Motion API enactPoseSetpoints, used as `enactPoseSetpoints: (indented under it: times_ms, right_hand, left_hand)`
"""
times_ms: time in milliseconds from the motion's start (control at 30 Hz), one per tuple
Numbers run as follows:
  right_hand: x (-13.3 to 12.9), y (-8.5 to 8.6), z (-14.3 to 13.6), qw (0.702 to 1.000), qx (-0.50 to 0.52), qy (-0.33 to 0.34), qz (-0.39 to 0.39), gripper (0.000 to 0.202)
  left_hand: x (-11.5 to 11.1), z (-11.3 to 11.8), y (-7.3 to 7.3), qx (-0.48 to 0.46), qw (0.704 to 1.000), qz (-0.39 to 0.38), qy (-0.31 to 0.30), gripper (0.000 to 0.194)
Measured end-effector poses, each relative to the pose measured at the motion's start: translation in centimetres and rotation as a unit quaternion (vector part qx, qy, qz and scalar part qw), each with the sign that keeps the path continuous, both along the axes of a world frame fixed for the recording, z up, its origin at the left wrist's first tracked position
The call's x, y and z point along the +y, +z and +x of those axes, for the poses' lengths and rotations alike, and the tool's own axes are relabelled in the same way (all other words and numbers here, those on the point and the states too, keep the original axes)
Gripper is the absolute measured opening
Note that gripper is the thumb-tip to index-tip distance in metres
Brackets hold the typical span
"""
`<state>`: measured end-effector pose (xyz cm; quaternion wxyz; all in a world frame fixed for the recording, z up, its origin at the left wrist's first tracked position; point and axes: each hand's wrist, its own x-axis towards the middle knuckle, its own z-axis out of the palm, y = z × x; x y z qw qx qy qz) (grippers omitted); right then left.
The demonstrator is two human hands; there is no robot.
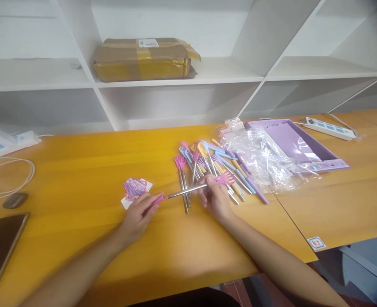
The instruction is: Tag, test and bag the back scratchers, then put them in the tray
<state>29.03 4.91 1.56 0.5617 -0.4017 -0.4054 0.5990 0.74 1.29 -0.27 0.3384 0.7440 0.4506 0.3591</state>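
Observation:
My left hand (141, 214) is closed around a pink handle sleeve (158, 200), its open end facing right. In my right hand (216, 198) is a back scratcher (224, 179) with a pink claw head and a bare metal rod (187, 191). The rod's tip points at the sleeve, with a small gap between them. Behind my right hand lies a pile of claw heads on metal rods (184, 183) and loose coloured handle sleeves (239, 174) in blue, orange and purple. Beside my left hand sits a small stack of purple and white cards (135, 187).
Crumpled clear plastic bags (262, 153) lie against a purple box tray (323, 165) at the right. Power strips (331, 128) stand at both sides. A phone (3, 247), a dark oval object (15, 200) and a white cable (31, 175) are at the left. A taped parcel (143, 62) rests on the shelf.

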Motion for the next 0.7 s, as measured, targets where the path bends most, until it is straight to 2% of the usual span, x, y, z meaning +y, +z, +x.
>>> enactPoseSetpoints:
  times_ms: [200, 333, 500, 700]
  right_hand:
    - [-0.21, -0.55, -0.16, 1.0, -0.002, 0.017, -0.012, 0.042]
    - [-0.42, -0.63, 0.01, 0.999, -0.023, 0.028, -0.016, 0.042]
    - [-0.53, -0.58, 0.33, 0.997, -0.044, 0.065, -0.005, 0.048]
    - [-0.61, -0.64, 0.32, 0.995, -0.06, 0.082, 0.007, 0.053]
  left_hand:
    - [-0.04, 0.2, -0.11, -0.035, 0.999, 0.032, -0.004, 0.037]
    - [-0.12, 0.28, 0.06, -0.043, 0.999, 0.027, -0.007, 0.035]
    - [-0.23, 0.3, -0.21, -0.056, 0.998, 0.027, 0.013, 0.032]
    - [-0.26, 0.22, -0.8, -0.05, 0.997, 0.053, 0.004, 0.033]
